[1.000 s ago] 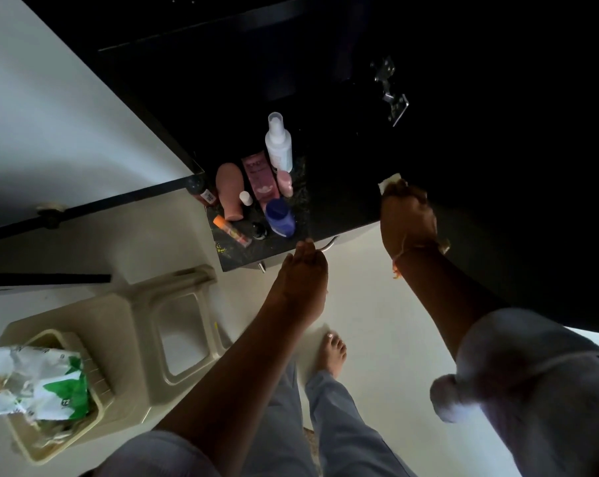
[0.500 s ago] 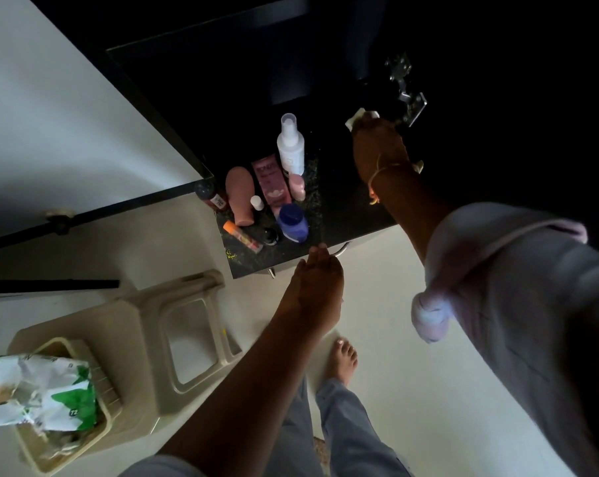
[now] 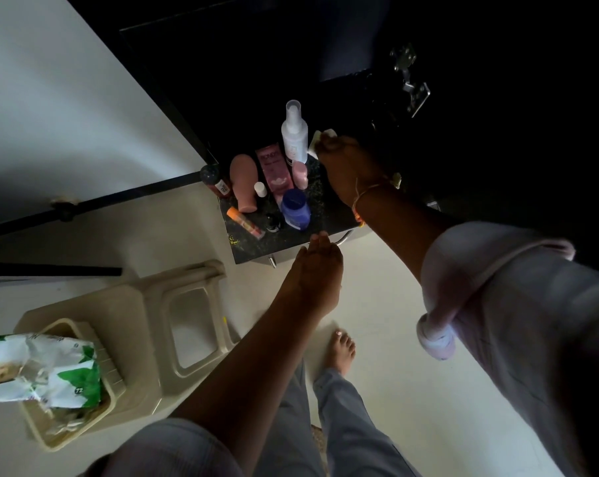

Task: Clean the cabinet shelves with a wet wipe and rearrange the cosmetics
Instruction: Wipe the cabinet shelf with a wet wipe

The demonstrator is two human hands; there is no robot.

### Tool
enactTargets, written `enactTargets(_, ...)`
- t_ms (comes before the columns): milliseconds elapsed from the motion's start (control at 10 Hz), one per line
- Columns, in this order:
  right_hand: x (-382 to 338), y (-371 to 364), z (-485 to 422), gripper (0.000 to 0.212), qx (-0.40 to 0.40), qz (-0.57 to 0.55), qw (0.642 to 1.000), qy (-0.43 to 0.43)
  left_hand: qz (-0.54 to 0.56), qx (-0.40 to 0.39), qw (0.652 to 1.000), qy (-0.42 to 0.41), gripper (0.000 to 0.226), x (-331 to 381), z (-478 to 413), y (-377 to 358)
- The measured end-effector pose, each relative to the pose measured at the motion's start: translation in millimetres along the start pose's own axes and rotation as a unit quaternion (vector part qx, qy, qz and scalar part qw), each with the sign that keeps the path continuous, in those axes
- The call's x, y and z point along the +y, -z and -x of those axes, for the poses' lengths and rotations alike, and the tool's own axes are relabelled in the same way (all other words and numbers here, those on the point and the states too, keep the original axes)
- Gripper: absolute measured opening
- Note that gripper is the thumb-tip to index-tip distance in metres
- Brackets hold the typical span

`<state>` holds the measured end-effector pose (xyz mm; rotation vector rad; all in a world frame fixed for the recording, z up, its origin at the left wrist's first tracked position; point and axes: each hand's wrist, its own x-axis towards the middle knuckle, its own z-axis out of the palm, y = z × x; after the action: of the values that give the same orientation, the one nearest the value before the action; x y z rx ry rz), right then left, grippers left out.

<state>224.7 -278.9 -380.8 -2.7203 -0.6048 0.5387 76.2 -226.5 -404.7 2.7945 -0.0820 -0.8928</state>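
On the dark shelf (image 3: pixel 322 201), the right hand (image 3: pixel 348 166) holds a wet wipe (image 3: pixel 320 139) under curled fingers, with only a pale corner showing past the fingertips. Just left of that grip stands the white spray bottle (image 3: pixel 294 132), beside the wipe. Nearer the person from it cluster the pink tube (image 3: pixel 274 170), peach bottle (image 3: pixel 244 184) and blue-capped bottle (image 3: pixel 294 208). The left hand (image 3: pixel 318 273) lies flat with straight fingers at the shelf's front edge, holding nothing. Well apart to its left, a wipes pack (image 3: pixel 40 370) sits in a basket (image 3: pixel 67 432).
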Motion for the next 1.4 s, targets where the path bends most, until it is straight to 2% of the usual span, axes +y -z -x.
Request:
enactTargets(100,18,-33,-32,0.034,0.056,0.042,0.997,0.033,-0.001,0.004,1.0,-0.002,0.072,-1,1,0)
enactTargets(300,10,-33,-4,0.038,0.039,0.055,0.997,0.041,0.002,0.008,1.0,-0.003,0.072,0,0,-1)
enactTargets(400,10,-43,5,0.03,0.058,0.009,0.998,0.037,-0.004,0.016,1.0,-0.003,0.074,-1,0,-5)
enactTargets(500,12,-53,15,0.031,0.05,0.077,0.995,0.047,-0.01,0.037,0.999,-0.013,0.078,-2,3,-14)
enactTargets(700,12,-59,37,0.041,0.028,0.143,0.987,0.064,0.035,0.094,0.995,-0.012,0.071,-6,21,-31)
enactTargets(900,8,-57,56,0.033,0.025,0.082,0.995,0.047,0.07,0.082,0.994,0.018,0.07,-6,39,-46)
enactTargets(1100,3,-58,87,0.035,0.017,0.086,0.995,0.055,0.147,0.073,0.984,0.072,0.069,-7,53,-47)
enactTargets(1200,3,-65,106,0.041,-0.006,0.076,0.995,0.069,0.195,0.069,0.974,0.097,0.067,-5,62,-48)
enactTargets(1300,0,-64,116,0.038,-0.039,0.049,0.996,0.06,0.242,0.062,0.961,0.116,0.067,-4,68,-49)
enactTargets(1400,-1,-68,137,0.037,-0.078,0.03,0.994,0.068,0.332,0.064,0.925,0.175,0.064,-4,78,-50)
